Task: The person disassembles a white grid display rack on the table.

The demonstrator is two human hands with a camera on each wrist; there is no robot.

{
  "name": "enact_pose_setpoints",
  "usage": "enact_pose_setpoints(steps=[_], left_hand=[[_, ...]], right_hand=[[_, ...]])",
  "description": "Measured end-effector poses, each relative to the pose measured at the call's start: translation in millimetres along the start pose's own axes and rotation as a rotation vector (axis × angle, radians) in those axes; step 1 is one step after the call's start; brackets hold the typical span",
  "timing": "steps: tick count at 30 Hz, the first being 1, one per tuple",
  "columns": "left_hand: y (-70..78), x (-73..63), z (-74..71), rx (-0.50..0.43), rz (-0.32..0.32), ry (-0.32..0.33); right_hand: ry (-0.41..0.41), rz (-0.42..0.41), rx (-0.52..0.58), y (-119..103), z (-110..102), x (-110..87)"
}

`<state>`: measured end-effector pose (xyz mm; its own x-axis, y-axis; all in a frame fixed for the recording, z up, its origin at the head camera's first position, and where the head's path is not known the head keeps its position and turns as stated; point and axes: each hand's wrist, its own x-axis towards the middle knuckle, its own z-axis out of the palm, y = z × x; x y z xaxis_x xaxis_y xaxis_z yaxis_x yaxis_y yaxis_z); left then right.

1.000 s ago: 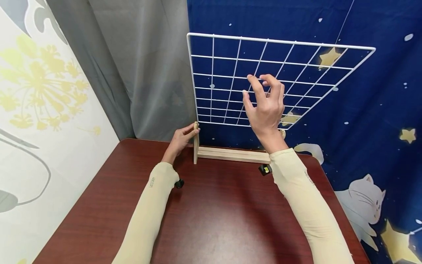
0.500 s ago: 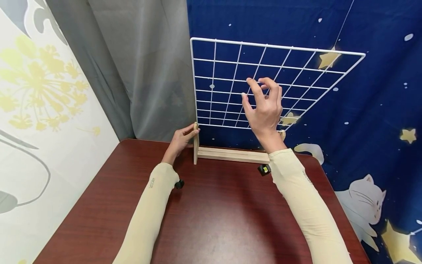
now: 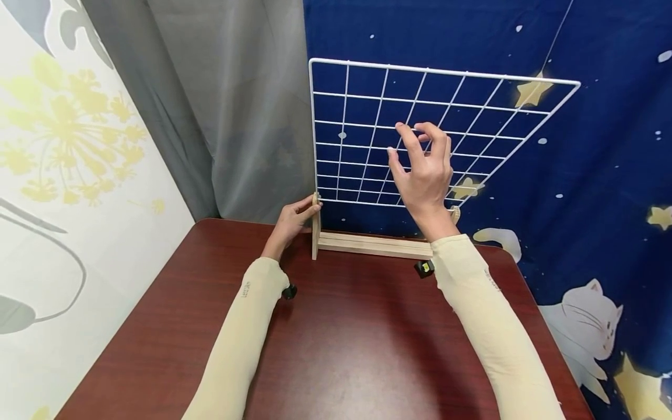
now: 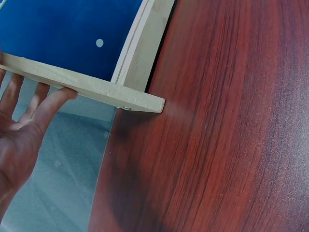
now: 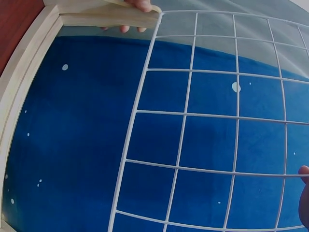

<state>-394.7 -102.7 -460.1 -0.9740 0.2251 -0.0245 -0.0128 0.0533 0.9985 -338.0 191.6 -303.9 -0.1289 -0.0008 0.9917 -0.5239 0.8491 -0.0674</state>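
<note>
With our left hand [image 3: 291, 223] we are pinching the wooden upright [image 3: 316, 227]; slackening risks the wire grid [image 3: 375, 126], just right of that pinch, slipping. Our right hand [image 3: 427, 169] is curving half-closed at its wires, hold uncertain; uneven pushing risks toppling it.

Dark red wood-grain table [image 3: 336, 332], rounded far corners, took up the lower middle. Gray curtain [image 3: 247, 116] hung behind on the left, creased; navy backdrop [image 3: 609, 140] hung right of it, printed with yellow stars [image 3: 532, 91], white dots, pale cat [image 3: 585, 321]. White surface, far left, had yellow flower print [image 3: 68, 131]. Pale glare [image 3: 362, 379] lay on the tabletop, near side.
</note>
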Motion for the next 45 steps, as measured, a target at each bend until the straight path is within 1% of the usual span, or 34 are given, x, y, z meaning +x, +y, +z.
enact_pose_setpoints(steps=[5, 8, 12, 14, 17, 24, 28, 33, 37, 39, 41, 43, 45], left_hand=[[1.9, -0.1, 2.2, -0.011, -0.005, -0.003], [-5.9, 5.8, 0.4, -0.018, -0.005, 0.001], [-17.2, 16.9, -0.6, -0.009, 0.024, 0.012], [-17.8, 18.1, 0.1, 0.001, 0.043, 0.02], [-18.9, 18.4, 1.0, 0.014, 0.055, 0.024], [-17.9, 18.1, 3.7, 0.019, 0.058, 0.037], [-18.2, 18.9, 5.2, 0.019, 0.051, 0.022], [-20.4, 17.5, 2.9, 0.054, 0.06, 0.007], [-22.9, 15.2, 0.1, 0.12, 0.09, 0.012], [-22.1, 13.7, -0.9, 0.18, 0.106, 0.026], [-18.2, 13.7, -0.1, 0.253, 0.13, 0.051], [-10.0, 15.4, 2.7, 0.294, 0.179, 0.084], [3.2, 18.2, 7.6, 0.292, 0.266, 0.135]], right_hand=[[-0.011, 0.005, -0.013, 3, 2, 0.5], [-0.005, 0.006, -0.019, 3, 5, 0.4], [0.0, 0.005, -0.031, 6, 9, 3.6], [-0.007, 0.005, -0.038, 7, 9, 5.2], [-0.019, 0.005, -0.051, 6, 9, 5.5], [-0.062, -0.008, -0.085, 6, 12, 4.7], [-0.082, -0.003, -0.101, 6, 11, 3.9], [-0.165, 0.002, -0.126, 3, 6, 1.4], [-0.221, 0.007, -0.124, 0, 1, 0.3], [-0.242, 0.008, -0.126, -1, 0, 0.7], [-0.261, 0.007, -0.13, -1, -2, 1.8], [-0.268, 0.005, -0.134, 0, -4, 3.4], [-0.272, 0.005, -0.138, 1, -5, 5.2]])
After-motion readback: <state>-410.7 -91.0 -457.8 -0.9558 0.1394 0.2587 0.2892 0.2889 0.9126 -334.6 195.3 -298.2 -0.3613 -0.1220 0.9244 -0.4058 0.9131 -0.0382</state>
